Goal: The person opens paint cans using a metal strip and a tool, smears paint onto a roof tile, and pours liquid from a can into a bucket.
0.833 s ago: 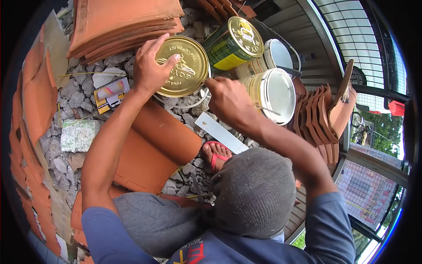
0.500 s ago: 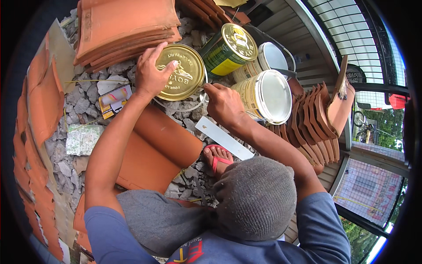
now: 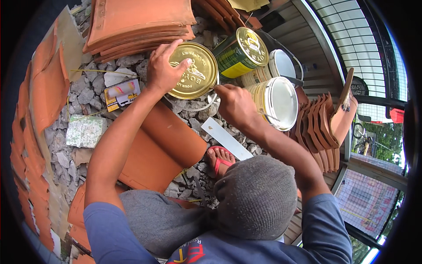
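Nearest is a grey knitted cap (image 3: 257, 198), then a sandalled foot (image 3: 221, 159) near a pale strip (image 3: 225, 138). The right hand (image 3: 236, 103) curls its grip together at the gold-lidded tin's (image 3: 200, 72) rim — around what, I cannot tell. The left hand (image 3: 163, 70), grip spread, rests on the tin's left edge — just below stacked tiles (image 3: 140, 22).
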The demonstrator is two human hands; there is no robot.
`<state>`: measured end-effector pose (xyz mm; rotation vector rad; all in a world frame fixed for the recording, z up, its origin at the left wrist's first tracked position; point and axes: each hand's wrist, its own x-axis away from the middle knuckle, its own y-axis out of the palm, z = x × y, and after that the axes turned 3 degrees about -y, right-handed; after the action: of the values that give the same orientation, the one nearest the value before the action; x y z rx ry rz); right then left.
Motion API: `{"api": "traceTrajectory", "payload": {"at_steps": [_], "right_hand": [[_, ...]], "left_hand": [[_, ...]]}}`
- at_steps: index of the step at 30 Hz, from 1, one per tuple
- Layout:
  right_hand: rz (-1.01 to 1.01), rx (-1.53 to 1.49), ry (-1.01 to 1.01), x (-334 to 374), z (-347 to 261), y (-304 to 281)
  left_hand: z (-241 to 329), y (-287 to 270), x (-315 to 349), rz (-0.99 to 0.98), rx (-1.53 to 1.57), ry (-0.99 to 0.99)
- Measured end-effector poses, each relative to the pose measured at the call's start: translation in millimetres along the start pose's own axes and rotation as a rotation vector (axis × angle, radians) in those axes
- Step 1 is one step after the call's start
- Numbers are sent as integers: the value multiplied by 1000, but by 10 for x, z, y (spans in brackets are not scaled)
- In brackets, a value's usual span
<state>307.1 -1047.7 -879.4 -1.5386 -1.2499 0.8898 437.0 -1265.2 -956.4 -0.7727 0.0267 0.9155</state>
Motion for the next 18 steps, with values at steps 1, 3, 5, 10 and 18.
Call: {"api": "traceTrajectory", "payload": {"at_steps": [1, 3, 5, 10, 18], "right_hand": [[29, -6, 19, 48, -22, 75], [108, -32, 27, 154, 72, 264], [304, -136, 2, 185, 87, 422], [239, -117, -4, 149, 90, 262], [124, -95, -59, 126, 48, 236]], "left_hand": [[-4, -7, -7, 18, -8, 5], [26, 22, -44, 4, -5, 4], [12, 42, -47, 31, -1, 24], [-27, -2, -11, -9, 4, -2], [-22, -25, -12, -16, -10, 5]]}}
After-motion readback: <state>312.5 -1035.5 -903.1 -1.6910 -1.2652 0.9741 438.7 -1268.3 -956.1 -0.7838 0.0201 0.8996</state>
